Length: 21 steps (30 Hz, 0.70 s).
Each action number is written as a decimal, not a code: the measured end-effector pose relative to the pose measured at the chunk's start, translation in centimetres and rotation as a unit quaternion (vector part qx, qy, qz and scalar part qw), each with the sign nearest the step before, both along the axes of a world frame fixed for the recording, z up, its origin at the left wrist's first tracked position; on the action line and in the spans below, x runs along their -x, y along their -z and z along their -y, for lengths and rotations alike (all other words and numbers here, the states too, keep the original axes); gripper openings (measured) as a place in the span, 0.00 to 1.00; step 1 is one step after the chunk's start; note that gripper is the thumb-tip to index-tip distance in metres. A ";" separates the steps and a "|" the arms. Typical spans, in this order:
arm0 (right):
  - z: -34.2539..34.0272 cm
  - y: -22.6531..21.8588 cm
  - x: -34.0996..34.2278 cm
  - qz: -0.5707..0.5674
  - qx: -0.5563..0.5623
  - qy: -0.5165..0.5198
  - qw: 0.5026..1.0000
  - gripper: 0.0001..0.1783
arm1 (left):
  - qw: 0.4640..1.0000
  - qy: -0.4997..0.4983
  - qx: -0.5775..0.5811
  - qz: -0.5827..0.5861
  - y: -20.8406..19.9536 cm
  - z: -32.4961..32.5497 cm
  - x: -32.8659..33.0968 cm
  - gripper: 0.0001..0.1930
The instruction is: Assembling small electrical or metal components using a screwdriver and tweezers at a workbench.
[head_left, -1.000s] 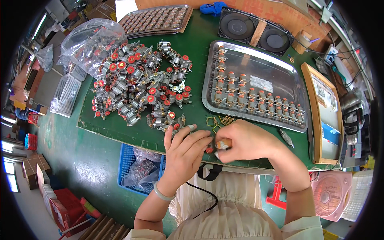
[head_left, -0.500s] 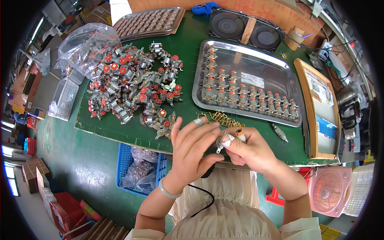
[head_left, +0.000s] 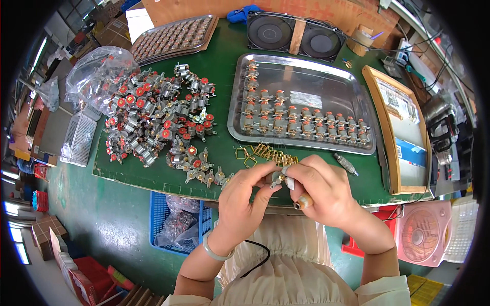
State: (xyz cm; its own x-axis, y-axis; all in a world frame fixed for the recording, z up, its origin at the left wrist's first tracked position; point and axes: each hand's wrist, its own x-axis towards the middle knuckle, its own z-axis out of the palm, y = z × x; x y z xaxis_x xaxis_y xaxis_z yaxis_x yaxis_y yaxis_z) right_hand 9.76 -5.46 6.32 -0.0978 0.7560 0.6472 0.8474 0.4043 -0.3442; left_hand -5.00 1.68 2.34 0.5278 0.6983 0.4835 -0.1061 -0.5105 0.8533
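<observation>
Just over the front edge of the table, my left hand [head_left: 245, 191] pinches a small metal motor [head_left: 277, 179] with a flat mounting tab. My right hand [head_left: 326, 191] is closed around a tool with an orange-brown handle [head_left: 304, 202], its thumb and forefinger at the motor too. White wrapping shows on the right thumb. The tool's working end is hidden in the hand. Square brass frames [head_left: 263, 152] lie just beyond my hands. To the left spreads a big heap of small motors [head_left: 148, 115], many with red discs. A metal tray [head_left: 332, 76] holds rows of similar motors.
Behind stand another filled tray [head_left: 173, 38] and two black fans [head_left: 296, 35]. A wood-framed box [head_left: 403, 132] and a wrapped grey stick [head_left: 346, 163] lie at right. A blue crate [head_left: 158, 219] sits below the table, a pink fan [head_left: 423, 232] at lower right.
My left hand, spread open before, has closed in on the motor. The right hand has turned, so the tool handle now points down toward me. The view has shifted slightly.
</observation>
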 end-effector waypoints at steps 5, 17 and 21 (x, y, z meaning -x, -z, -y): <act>0.7 0.1 0.5 -0.142 0.130 0.043 0.980 0.15 | 0.974 -0.078 -0.211 -0.007 0.8 -0.2 -1.0 0.13; 0.6 2.5 -3.4 -0.032 0.169 0.076 0.982 0.25 | 0.968 0.019 0.221 0.118 -1.4 -0.4 0.4 0.12; 0.4 3.7 -3.6 0.063 0.168 0.067 0.981 0.27 | 0.925 0.072 0.339 0.155 -2.0 -0.6 0.0 0.10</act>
State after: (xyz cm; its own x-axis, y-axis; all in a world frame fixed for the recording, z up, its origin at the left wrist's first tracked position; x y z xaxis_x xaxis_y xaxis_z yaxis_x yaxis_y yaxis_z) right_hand 13.35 -5.82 2.66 -0.0457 0.9363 0.3482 0.9295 0.1676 -0.3285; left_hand -4.97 2.32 4.36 0.5484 0.8297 0.1038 -0.4245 0.1693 0.8895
